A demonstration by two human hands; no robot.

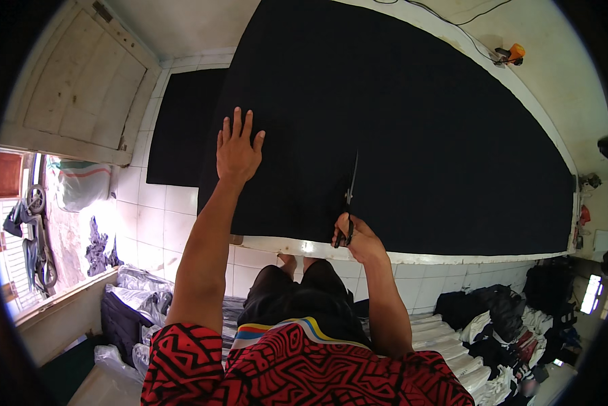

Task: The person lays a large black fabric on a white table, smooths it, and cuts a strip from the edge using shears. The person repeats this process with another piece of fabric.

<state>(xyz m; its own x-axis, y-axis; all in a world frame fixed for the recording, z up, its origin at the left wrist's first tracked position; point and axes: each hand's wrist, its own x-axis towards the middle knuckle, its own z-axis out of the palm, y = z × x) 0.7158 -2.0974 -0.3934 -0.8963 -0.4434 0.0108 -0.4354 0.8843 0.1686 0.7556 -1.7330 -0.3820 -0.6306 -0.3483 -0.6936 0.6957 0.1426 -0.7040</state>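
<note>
A large sheet of black fabric [419, 128] covers a long white table [453, 258]. My left hand [238, 150] lies flat on the fabric near its left edge, fingers spread. My right hand [357, 237] grips a pair of black scissors [351, 196] at the table's near edge. The blades point away from me into the fabric. Where the blades end is hard to make out against the dark cloth.
A second black fabric piece [182, 128] hangs over the tiled floor to the left. Stacks of folded white and dark cloth [500, 338] lie at lower right, plastic bags [135, 304] at lower left. An orange tool [513, 53] sits at the table's far edge. An open doorway [20, 223] is at left.
</note>
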